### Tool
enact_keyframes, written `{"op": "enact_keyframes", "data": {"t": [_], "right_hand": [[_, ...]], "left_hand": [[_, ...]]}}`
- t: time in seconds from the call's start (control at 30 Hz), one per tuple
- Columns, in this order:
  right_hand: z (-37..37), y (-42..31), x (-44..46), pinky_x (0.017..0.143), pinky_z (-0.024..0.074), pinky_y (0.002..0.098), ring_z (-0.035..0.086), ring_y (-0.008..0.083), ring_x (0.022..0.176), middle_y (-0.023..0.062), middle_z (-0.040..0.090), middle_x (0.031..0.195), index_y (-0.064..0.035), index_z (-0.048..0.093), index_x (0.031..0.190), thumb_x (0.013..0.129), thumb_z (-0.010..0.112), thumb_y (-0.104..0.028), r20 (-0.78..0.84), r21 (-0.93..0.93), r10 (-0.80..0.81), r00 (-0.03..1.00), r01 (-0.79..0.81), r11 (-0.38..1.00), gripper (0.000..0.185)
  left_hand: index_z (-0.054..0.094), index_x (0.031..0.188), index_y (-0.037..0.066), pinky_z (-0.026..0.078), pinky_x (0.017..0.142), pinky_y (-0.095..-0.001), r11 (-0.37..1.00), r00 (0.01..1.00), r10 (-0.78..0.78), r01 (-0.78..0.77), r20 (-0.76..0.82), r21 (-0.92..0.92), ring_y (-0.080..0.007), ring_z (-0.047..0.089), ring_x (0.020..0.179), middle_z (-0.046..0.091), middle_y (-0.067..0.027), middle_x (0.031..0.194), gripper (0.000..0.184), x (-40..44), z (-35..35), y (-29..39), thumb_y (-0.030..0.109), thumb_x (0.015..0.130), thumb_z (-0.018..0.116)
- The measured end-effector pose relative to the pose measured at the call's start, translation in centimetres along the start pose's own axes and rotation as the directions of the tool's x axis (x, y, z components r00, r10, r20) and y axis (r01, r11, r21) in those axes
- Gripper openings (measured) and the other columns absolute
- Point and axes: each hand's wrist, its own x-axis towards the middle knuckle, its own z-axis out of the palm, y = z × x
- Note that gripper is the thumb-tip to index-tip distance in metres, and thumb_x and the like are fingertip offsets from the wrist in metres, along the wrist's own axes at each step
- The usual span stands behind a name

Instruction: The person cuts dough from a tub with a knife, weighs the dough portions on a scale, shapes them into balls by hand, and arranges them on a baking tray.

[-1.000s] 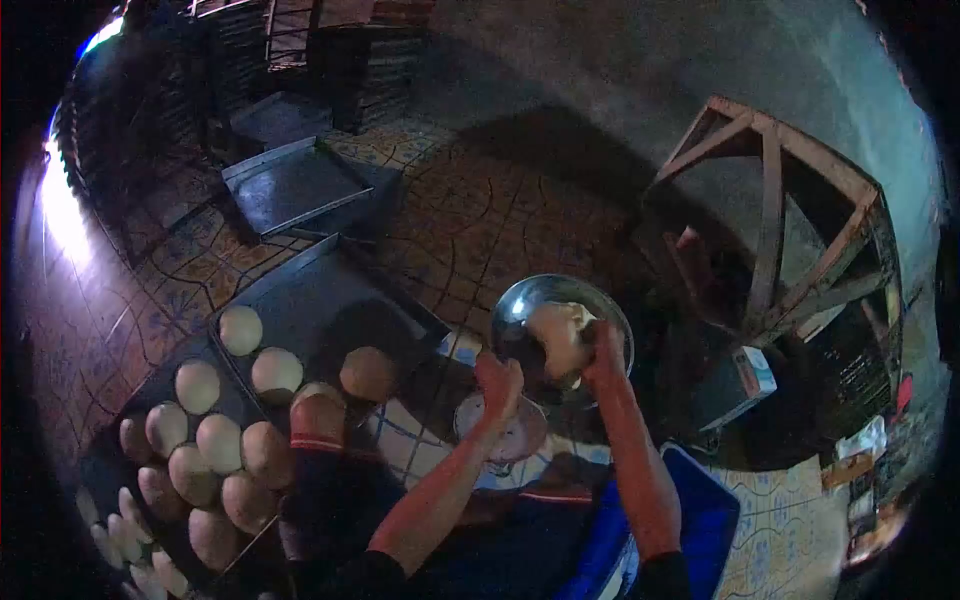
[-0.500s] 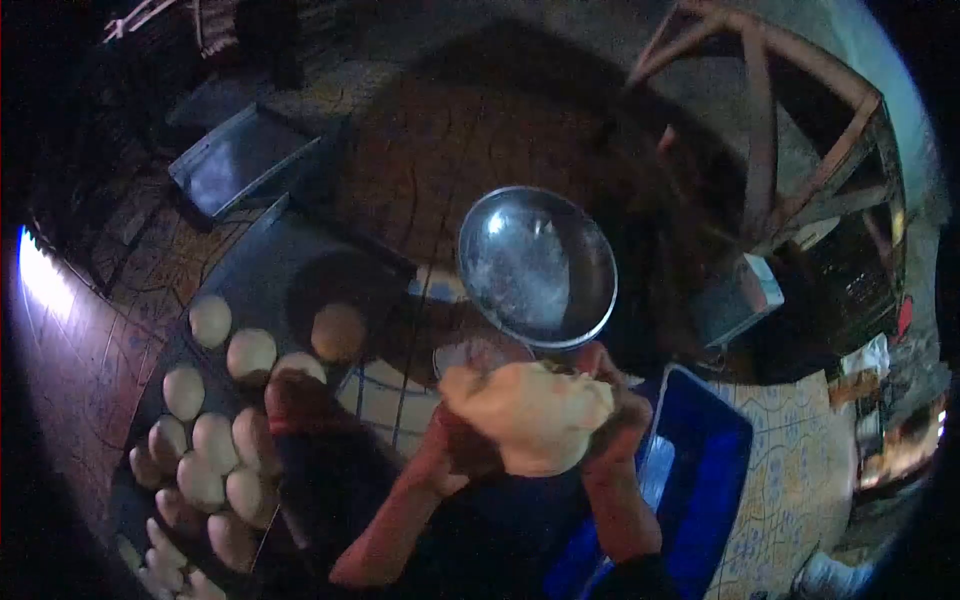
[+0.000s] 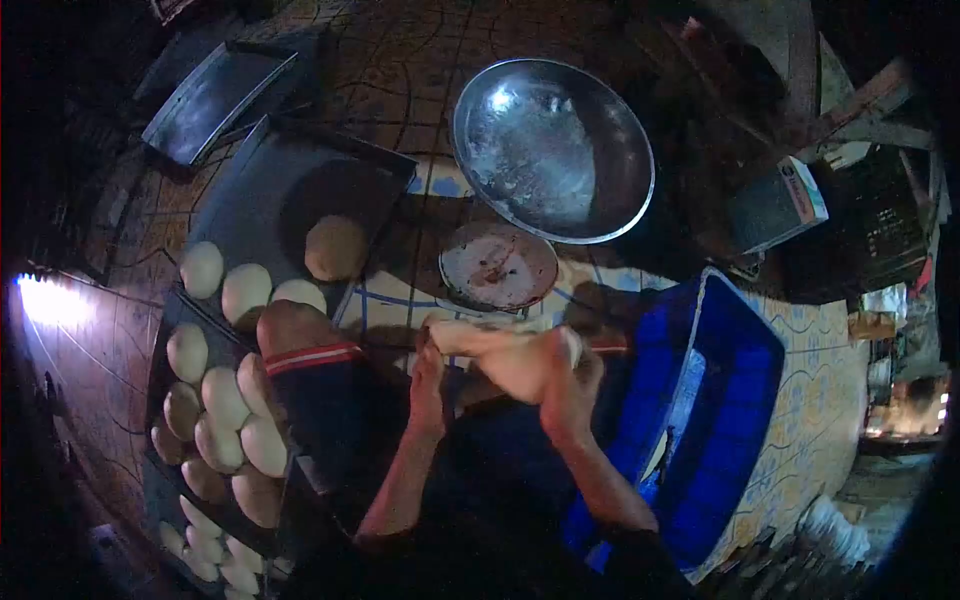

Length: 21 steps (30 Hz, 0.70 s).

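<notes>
A soft, pale lump of dough [image 3: 510,358] is stretched between my two hands, above my lap. My left hand [image 3: 428,385] grips its left end, and my right hand [image 3: 572,388] is closed round its right end. Just beyond the dough is a round dish [image 3: 497,266] with a pale, spotted surface. Behind that dish stands a wide metal bowl [image 3: 553,150], with only whitish residue inside. To the left, a dark tray [image 3: 240,215] bears several round dough balls [image 3: 247,293].
At the right lies a blue plastic bin [image 3: 735,400] holding something pale. A small box [image 3: 783,205] and a wooden frame [image 3: 865,105] are behind it. An empty metal tray [image 3: 215,100] rests on the tiled floor at the upper left.
The dough has come out of the metal bowl towards me, from my right hand alone into both hands, and is now drawn out sideways. The view has tilted down, so the bowl appears higher.
</notes>
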Motion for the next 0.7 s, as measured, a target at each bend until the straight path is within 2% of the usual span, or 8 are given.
{"op": "enact_keyframes", "data": {"t": [0.13, 0.3, 0.37, 0.5, 0.57, 0.6, 0.63, 0.7], "right_hand": [[-1.0, -0.4, 1.0, 0.069, 0.0467, 0.0321, 0.055, 0.0128, 0.078, 0.0013, 0.059, 0.08, 0.0006, 0.063, 0.093, 0.093, 0.051, -0.043, 0.228, -0.096, 0.401, 0.887, -0.389, 0.916, 0.045], [-2.4, 2.7, 0.0, 0.093, 0.0413, 0.0388, 0.05, 0.0221, 0.111, 0.0131, 0.05, 0.12, 0.0022, 0.049, 0.121, 0.083, 0.066, -0.041, 0.515, -0.163, -0.401, 0.758, 0.546, 0.822, 0.06], [-3.7, 3.7, 0.8, 0.083, 0.0453, 0.0367, 0.054, 0.0191, 0.098, 0.0103, 0.055, 0.106, 0.0016, 0.054, 0.111, 0.083, 0.068, -0.038, 0.497, -0.162, -0.241, 0.834, 0.362, 0.918, 0.05], [-1.7, 0.8, 0.6, 0.069, 0.0457, 0.0313, 0.052, 0.0134, 0.08, 0.0039, 0.056, 0.091, -0.002, 0.053, 0.101, 0.089, 0.058, -0.045, -0.075, -0.023, 0.178, 0.981, -0.181, 0.983, 0.045], [-0.2, -3.2, 0.2, 0.057, 0.0391, 0.0293, 0.046, 0.011, 0.064, -0.0008, 0.05, 0.068, -0.0076, 0.055, 0.074, 0.092, 0.055, -0.039, 0.044, 0.003, 0.527, 0.849, -0.528, 0.85, 0.037], [-5.5, 5.4, 3.8, 0.064, 0.045, 0.0315, 0.053, 0.0134, 0.073, 0.0035, 0.055, 0.081, -0.0029, 0.058, 0.09, 0.09, 0.053, -0.049, 0.612, 0.174, 0.466, 0.64, -0.683, 0.71, 0.047], [-5.1, 3.8, 3.4, 0.064, 0.045, 0.0315, 0.053, 0.0134, 0.073, 0.0035, 0.055, 0.081, -0.0029, 0.058, 0.09, 0.09, 0.053, -0.049, 0.617, 0.165, 0.468, 0.633, -0.685, 0.709, 0.047], [-3.6, -0.5, 2.0, 0.076, 0.0484, 0.0335, 0.058, 0.0162, 0.088, 0.008, 0.058, 0.097, 0.0006, 0.058, 0.104, 0.085, 0.061, -0.047, 0.515, -0.047, -0.066, 0.855, 0.105, 0.993, 0.052]], "left_hand": [[0.049, 0.117, 0.006, 0.045, 0.089, -0.0391, 0.784, 0.904, -0.118, 0.339, 0.411, -0.52, -0.022, 0.053, 0.106, 0.055, -0.0078, 0.116, 0.059, 0.4, -1.4, 0.1, 0.057, 0.087, 0.051], [0.056, 0.102, 0.003, 0.044, 0.08, -0.0271, 0.994, 0.984, -0.053, 0.069, 0.171, -0.088, -0.0116, 0.053, 0.09, 0.056, -0.0005, 0.095, 0.037, -0.1, -0.4, -1.1, 0.036, 0.085, 0.063], [0.051, 0.116, 0.004, 0.047, 0.084, -0.031, 0.844, 0.915, -0.13, -0.101, 0.383, 0.527, -0.016, 0.055, 0.097, 0.056, -0.0036, 0.108, 0.06, 1.0, 0.5, -1.3, 0.055, 0.084, 0.056], [0.05, 0.115, 0.004, 0.042, 0.08, -0.0274, 0.987, 0.954, 0.072, -0.109, 0.29, 0.115, -0.0112, 0.051, 0.094, 0.056, -0.0032, 0.1, 0.049, 2.9, -1.8, -2.5, 0.042, 0.086, 0.063], [0.047, 0.117, 0.006, 0.044, 0.081, -0.0295, 0.933, 0.918, 0.219, -0.296, 0.329, 0.205, -0.0154, 0.054, 0.092, 0.056, -0.0041, 0.101, 0.053, 2.4, -2.2, -3.3, 0.047, 0.086, 0.06], [0.049, 0.113, 0.007, 0.046, 0.08, -0.0308, 0.989, 0.936, 0.031, 0.022, 0.351, -0.147, -0.0173, 0.055, 0.091, 0.056, -0.0042, 0.099, 0.048, 1.4, -2.5, -3.5, 0.045, 0.086, 0.059], [0.051, 0.109, 0.007, 0.047, 0.079, -0.0321, 0.819, 0.894, -0.133, 0.342, 0.427, -0.461, -0.0191, 0.056, 0.09, 0.057, -0.0042, 0.097, 0.043, 0.5, -2.8, -3.7, 0.043, 0.087, 0.059], [0.054, 0.102, 0.009, 0.048, 0.076, -0.0329, 0.838, 0.961, -0.162, 0.253, 0.223, -0.483, -0.0182, 0.056, 0.089, 0.058, -0.0038, 0.094, 0.031, 0.1, -3.5, -4.7, 0.036, 0.088, 0.059]]}}
